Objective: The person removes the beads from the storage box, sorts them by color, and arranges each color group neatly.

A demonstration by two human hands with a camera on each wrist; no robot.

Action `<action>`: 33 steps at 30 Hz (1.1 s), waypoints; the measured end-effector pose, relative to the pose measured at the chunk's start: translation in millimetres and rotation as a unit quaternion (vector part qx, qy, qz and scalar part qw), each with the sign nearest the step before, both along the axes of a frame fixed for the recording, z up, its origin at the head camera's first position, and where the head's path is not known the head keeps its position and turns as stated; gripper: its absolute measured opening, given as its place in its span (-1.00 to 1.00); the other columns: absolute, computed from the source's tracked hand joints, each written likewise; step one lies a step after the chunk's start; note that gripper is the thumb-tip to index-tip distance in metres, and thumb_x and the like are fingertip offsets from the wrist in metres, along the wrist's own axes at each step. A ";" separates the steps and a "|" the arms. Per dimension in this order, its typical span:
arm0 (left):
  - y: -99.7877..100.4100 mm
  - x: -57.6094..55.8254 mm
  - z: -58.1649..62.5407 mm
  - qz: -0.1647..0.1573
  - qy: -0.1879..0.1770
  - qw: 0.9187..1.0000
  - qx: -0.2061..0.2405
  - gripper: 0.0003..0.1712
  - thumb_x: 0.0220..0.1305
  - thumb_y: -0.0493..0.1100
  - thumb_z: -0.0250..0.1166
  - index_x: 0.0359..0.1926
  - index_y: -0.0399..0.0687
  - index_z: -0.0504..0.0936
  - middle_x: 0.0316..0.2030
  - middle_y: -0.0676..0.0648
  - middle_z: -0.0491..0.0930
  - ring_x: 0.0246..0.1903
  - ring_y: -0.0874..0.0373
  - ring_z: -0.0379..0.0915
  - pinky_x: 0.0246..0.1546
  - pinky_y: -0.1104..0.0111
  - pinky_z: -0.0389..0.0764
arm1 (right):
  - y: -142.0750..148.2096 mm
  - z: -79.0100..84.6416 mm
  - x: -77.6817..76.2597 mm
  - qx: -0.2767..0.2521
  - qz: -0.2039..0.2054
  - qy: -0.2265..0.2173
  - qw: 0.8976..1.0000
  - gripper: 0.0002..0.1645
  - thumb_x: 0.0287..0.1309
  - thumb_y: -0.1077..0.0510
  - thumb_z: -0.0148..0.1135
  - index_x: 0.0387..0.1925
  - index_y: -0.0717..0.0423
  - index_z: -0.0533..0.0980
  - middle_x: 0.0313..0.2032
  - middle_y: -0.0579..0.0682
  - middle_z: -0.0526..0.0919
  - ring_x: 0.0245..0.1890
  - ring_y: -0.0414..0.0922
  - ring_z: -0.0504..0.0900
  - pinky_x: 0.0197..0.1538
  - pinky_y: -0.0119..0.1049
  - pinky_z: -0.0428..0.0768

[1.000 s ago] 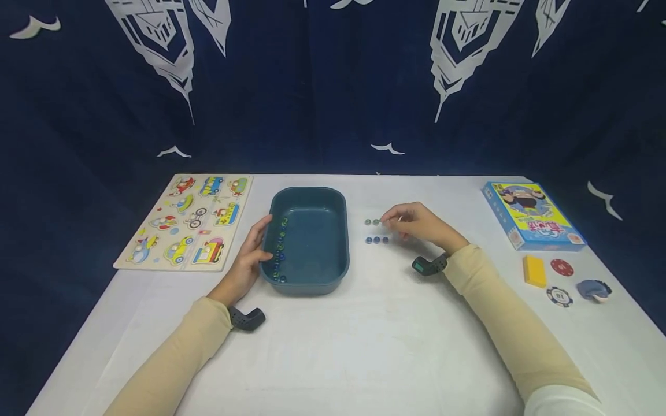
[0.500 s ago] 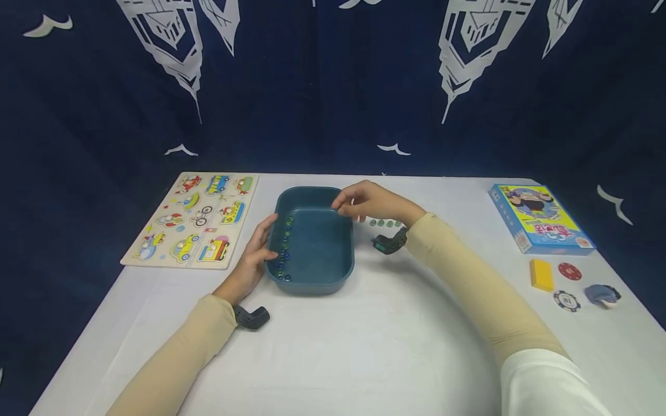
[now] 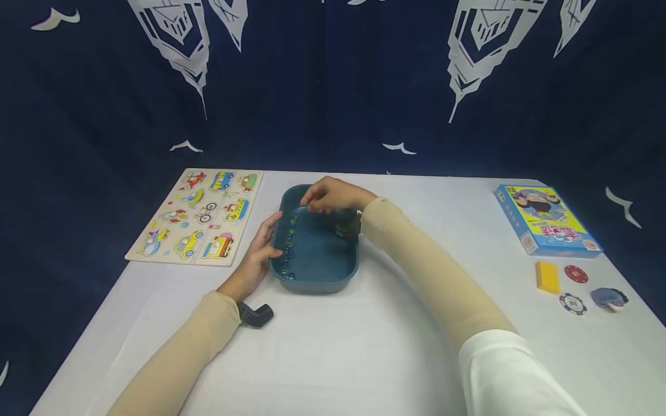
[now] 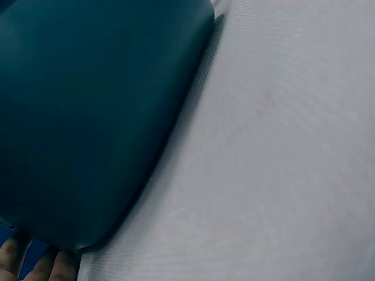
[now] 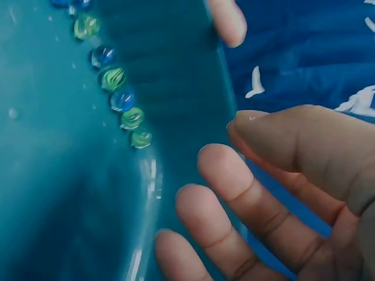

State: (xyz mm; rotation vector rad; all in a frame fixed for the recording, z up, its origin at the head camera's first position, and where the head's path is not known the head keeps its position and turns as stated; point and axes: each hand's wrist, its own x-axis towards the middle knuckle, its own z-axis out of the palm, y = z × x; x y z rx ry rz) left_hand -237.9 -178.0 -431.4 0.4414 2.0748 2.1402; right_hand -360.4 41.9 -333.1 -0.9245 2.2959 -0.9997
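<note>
My left hand (image 3: 256, 257) grips the left wall of a dark teal plastic tub (image 3: 314, 285), thumb over the rim and fingers along the outside. Several green and blue glass marbles (image 3: 289, 245) line up along the tub's left inner side. Above the tub's far part hovers my right hand (image 3: 335, 195), its fingers loosely bent. In the right wrist view its thumb (image 5: 287, 137) lies close over the forefinger; no marble shows between them, and the other fingers are apart. The left wrist view shows the tub's outside (image 4: 99, 117) and left fingertips (image 4: 44, 266).
A wooden vehicle puzzle board (image 3: 195, 216) lies at the left. On the right are a blue and yellow box (image 3: 548, 219), a yellow block (image 3: 547, 277), a red chip (image 3: 576, 274), a white and black chip (image 3: 573, 303) and a small blue-grey object (image 3: 609, 298).
My right hand has moved left from the rows of marbles on the table to over the tub. Its forearm now hides those rows. The left hand keeps its grip on the tub.
</note>
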 end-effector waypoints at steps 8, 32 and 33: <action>2.0 -0.5 0.6 -0.006 0.001 1.000 0.008 0.02 0.03 -0.32 0.00 0.58 0.09 -0.06 0.58 0.09 -0.23 0.55 0.05 -0.45 0.44 -0.13 -0.42 | -24.6 -15.1 -9.3 0.070 -0.029 -0.013 0.997 -0.64 0.29 0.24 0.19 0.10 0.20 0.59 -0.04 0.08 0.69 -0.18 -0.05 0.63 -0.11 -0.22 0.63; 1.5 -0.4 -1.2 -0.009 0.011 1.000 0.013 0.03 0.03 -0.34 0.00 0.58 0.05 -0.07 0.58 0.08 -0.23 0.55 0.09 -0.46 0.46 -0.06 -0.41 | -38.8 -20.6 -6.3 0.148 -0.058 0.069 0.985 -0.87 0.14 0.28 0.31 -0.24 0.11 0.65 -0.35 0.02 0.68 -0.38 -0.11 0.64 -0.29 -0.33 0.65; 1.1 0.1 -1.3 -0.008 0.010 1.000 0.012 0.02 0.03 -0.34 0.00 0.58 0.04 -0.08 0.58 0.08 -0.24 0.55 0.08 -0.47 0.45 -0.07 -0.42 | -35.9 -17.8 -5.3 0.142 -0.052 0.067 0.986 -0.87 0.14 0.27 0.31 -0.23 0.12 0.65 -0.34 0.02 0.69 -0.38 -0.11 0.64 -0.28 -0.32 0.66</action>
